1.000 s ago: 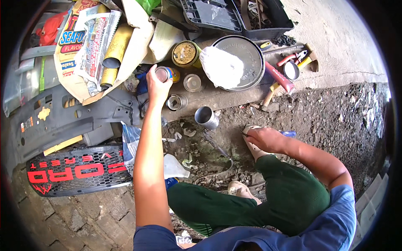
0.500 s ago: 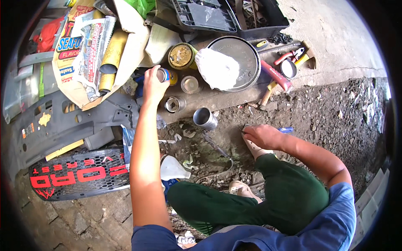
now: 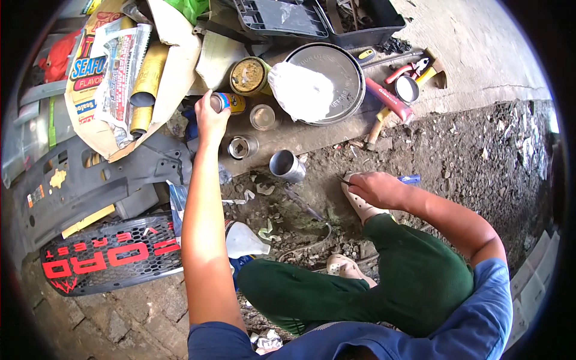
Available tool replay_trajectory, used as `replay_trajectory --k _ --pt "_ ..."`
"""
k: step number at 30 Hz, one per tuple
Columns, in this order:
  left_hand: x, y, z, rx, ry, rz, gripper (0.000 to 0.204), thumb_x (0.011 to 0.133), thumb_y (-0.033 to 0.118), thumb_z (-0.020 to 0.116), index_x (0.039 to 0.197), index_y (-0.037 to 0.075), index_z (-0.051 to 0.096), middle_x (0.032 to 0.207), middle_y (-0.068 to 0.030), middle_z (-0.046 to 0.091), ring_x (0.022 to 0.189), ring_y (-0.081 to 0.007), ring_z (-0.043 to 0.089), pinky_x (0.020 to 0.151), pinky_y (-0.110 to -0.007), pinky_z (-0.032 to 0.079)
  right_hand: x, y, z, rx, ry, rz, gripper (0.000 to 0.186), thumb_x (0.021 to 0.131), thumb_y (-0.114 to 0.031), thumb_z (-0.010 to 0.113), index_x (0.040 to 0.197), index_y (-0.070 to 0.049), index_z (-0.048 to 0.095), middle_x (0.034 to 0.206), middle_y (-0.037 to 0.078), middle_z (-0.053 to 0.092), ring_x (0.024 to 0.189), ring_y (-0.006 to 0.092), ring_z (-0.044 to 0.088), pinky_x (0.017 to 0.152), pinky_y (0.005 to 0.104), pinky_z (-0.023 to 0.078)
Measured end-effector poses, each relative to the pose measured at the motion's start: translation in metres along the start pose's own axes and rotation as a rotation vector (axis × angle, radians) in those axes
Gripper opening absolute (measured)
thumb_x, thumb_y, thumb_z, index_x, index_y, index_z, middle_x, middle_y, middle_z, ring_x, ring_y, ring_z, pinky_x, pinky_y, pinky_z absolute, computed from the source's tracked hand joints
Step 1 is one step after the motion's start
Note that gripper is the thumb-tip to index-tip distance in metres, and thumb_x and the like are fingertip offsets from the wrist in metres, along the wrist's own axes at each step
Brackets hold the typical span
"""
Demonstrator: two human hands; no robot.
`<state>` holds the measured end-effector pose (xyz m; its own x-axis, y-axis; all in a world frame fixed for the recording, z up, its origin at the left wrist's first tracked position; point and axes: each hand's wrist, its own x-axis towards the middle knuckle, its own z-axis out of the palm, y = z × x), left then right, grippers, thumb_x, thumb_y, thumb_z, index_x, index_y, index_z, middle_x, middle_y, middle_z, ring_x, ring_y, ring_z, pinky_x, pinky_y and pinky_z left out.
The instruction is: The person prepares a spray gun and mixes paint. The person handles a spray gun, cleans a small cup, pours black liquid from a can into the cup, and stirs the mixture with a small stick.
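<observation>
My left hand (image 3: 210,123) is stretched far out over the board, its fingers closed round a small tin (image 3: 217,103) with a blue label. Just right of it stand a tin with a brown crusted top (image 3: 249,76), a small round can (image 3: 263,117) and an open metal can (image 3: 242,147). An empty grey metal cup (image 3: 287,166) rests on the dirt between my hands. Over my shoe, my right hand (image 3: 375,189) is closed on a thin dark pointed thing (image 3: 344,180), mostly hidden by the fingers. A blue object (image 3: 409,179) shows beside that wrist.
A round dark lid (image 3: 348,90) bears a white cloth (image 3: 300,91). Pliers (image 3: 409,71), a hammer (image 3: 378,126) and a white-filled cup (image 3: 407,89) lie to the right. Behind is an open black toolbox (image 3: 360,24); at left, a grille with red letters (image 3: 114,255).
The whole scene has shifted slightly left and up in the picture. My left hand has gone a little left with the small tin; my right hand keeps its grip over the shoe.
</observation>
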<state>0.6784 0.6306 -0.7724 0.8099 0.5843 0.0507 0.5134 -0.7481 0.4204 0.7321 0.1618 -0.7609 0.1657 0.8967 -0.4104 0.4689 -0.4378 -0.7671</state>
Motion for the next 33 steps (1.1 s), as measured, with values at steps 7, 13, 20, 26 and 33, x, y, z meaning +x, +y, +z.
replay_trajectory --k 7,13,20,26,33 --pt "-0.019 0.011 0.000 -0.086 0.105 -0.040 0.105 0.078 0.027 0.090 0.159 0.001 0.030 0.162 -0.0313 0.026 0.152 -0.0440 0.028 0.125 -0.048 0.026 -0.010 0.000 0.000 0.009 0.033 0.112 0.033 0.105 -0.031 0.054 0.124 -0.005 0.061 0.094 0.026 0.071 0.089 0.0473 0.068 0.081 0.0569 0.054" --pt "-0.105 0.018 0.012 0.216 -0.234 -0.312 0.096 0.078 0.043 0.085 0.153 0.003 0.042 0.149 -0.0266 0.047 0.137 -0.0431 0.049 0.115 -0.051 0.042 -0.006 -0.008 -0.004 -0.002 -0.018 0.096 0.039 0.105 -0.031 0.053 0.131 -0.003 0.059 0.095 0.028 0.071 0.090 0.0475 0.069 0.081 0.0567 0.055" --pt "-0.115 0.020 0.023 0.139 -0.116 -0.348 0.081 0.076 0.030 0.081 0.144 0.001 0.048 0.140 -0.0254 0.052 0.133 -0.0430 0.050 0.112 -0.050 0.044 0.003 -0.017 -0.003 0.078 0.022 0.015 0.037 0.106 -0.035 0.053 0.124 -0.003 0.059 0.095 0.027 0.070 0.090 0.0483 0.068 0.080 0.0578 0.054" --pt "-0.141 0.079 0.001 0.025 0.098 0.045 0.087 0.073 0.015 0.085 0.146 0.000 0.040 0.136 -0.0262 0.051 0.126 -0.0417 0.052 0.112 -0.050 0.042 0.005 0.004 0.011 0.116 0.114 0.049 0.032 0.106 -0.034 0.052 0.113 -0.004 0.058 0.093 0.028 0.069 0.092 0.0496 0.067 0.081 0.0595 0.052" --pt "-0.175 0.156 0.074 -0.288 -0.184 0.148 0.086 0.076 0.004 0.083 0.148 0.001 0.036 0.134 -0.0249 0.051 0.127 -0.0393 0.053 0.112 -0.049 0.043 0.027 0.029 0.019 0.313 0.352 0.082 0.032 0.105 -0.032 0.053 0.109 -0.001 0.061 0.090 0.027 0.069 0.092 0.0486 0.066 0.081 0.0556 0.051"
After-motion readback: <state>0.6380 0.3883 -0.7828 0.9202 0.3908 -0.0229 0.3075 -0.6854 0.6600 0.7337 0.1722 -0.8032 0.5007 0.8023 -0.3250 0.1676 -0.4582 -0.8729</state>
